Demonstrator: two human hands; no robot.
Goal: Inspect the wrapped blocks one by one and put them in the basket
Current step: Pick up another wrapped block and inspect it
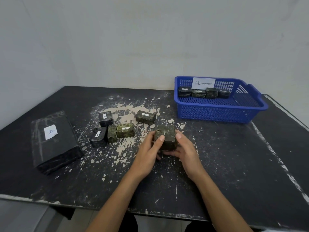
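Both hands are closed around one wrapped block (165, 135), held low over the middle of the worn black table (234, 164). The left hand (148, 151) grips its left side with the thumb laid across the near face. The right hand (186, 149) cups it from the right and from beneath, thumb on the upper right edge. The block is dark green under glossy film. To the left, on a patch where the tabletop's paint has flaked, lie five more. A far black block (105, 118) and a near black block (98, 136) each carry a small white label. An upright green block (112, 133) stands just beside the near black one and touches a labelled green block (125, 130) on its right. A lone green block (145, 117) lies apart, farther back. At the far right stands the blue plastic basket (217, 113), with a paper sign (203, 83) reading "Abnormal" against its back wall. A row of four blocks (198, 93) sits along that wall, side by side. At the left edge lies a large black wrapped package (55, 148) — on its top, a paper label (50, 131) marked "A".
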